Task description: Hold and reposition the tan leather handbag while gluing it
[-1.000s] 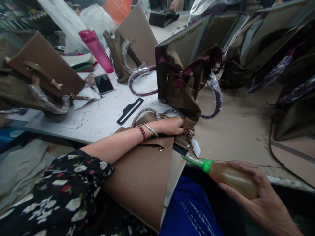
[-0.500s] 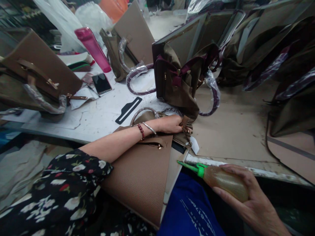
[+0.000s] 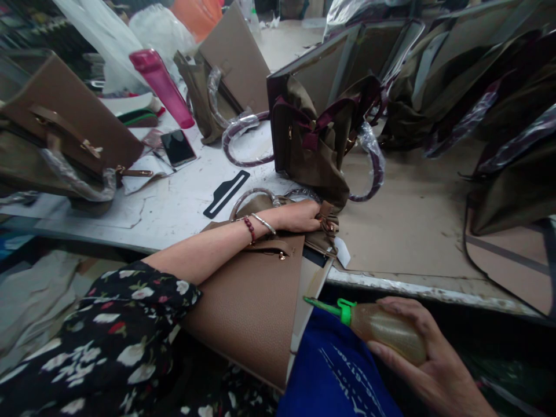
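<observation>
My left hand [image 3: 300, 216] is closed on the gathered fabric of a brown handbag [image 3: 252, 301], near its far right corner. The bag's pebbled panel lies towards me over the table edge, and its pale inner edge shows along the right side. A plastic-wrapped handle stands up behind my wrist. In my right hand [image 3: 428, 347] is a squeeze glue bottle [image 3: 391, 331] with amber contents and a green nozzle. It lies nearly level, its tip pointing left at the bag's pale edge. Whether the tip touches that edge I cannot tell.
A maroon-trimmed bag [image 3: 310, 139] stands behind my left hand, with more bags at right and a brown bag [image 3: 82, 116] at left. A black strip [image 3: 226, 194], a phone [image 3: 178, 147] and a pink bottle [image 3: 163, 87] lie or stand on the white table [image 3: 174, 202].
My right hand has moved the glue bottle left and slightly down, along the bag's pale edge towards me. My left hand keeps its hold. The view has shifted slightly.
</observation>
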Motion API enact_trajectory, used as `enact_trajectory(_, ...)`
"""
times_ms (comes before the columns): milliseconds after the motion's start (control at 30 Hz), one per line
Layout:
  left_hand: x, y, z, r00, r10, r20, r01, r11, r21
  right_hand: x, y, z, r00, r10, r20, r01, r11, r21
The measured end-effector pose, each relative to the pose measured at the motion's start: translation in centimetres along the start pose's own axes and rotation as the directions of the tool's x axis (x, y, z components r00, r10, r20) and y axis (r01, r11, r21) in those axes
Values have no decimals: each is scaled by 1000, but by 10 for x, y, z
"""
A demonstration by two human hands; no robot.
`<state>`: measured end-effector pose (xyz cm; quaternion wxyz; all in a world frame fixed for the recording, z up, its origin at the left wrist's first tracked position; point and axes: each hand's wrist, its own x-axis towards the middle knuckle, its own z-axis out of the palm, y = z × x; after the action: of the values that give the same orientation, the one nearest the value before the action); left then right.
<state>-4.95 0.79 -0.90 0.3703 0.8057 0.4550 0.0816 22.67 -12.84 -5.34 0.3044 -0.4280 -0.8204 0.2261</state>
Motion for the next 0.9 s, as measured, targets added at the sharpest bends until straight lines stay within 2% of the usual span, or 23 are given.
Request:
enact_trajectory(333,-1,0,-1,1000,7,-9,-7,1000,26,-15,-8,11,995,72,63,-78,991,105)
enact_trajectory(467,-1,1,-1,1000,-26,-12,27,999,47,-17,-12,12,993,98,62,-106,985,138)
enact_trajectory(600,-2,2,-2,998,-53,-22,55,996,77,-22,-15,14,976,180,123,-201,961,189)
enact_trajectory(700,-3,3,-2,999,-31,-17,32,997,67,-27,-16,14,925,291,246,-343,916,207)
enact_trajectory(800,-2,3,-1,1000,-16,-15,17,998,64,-29,-20,11,828,362,428,-489,840,235)
enact_trajectory(867,-2,3,-1,1000,-10,-16,11,998,61,-26,-22,8,784,393,481,-557,788,263)
enact_trajectory(900,-2,3,-1,1000,-12,-17,13,998,61,-23,-22,6,775,424,468,-582,768,268)
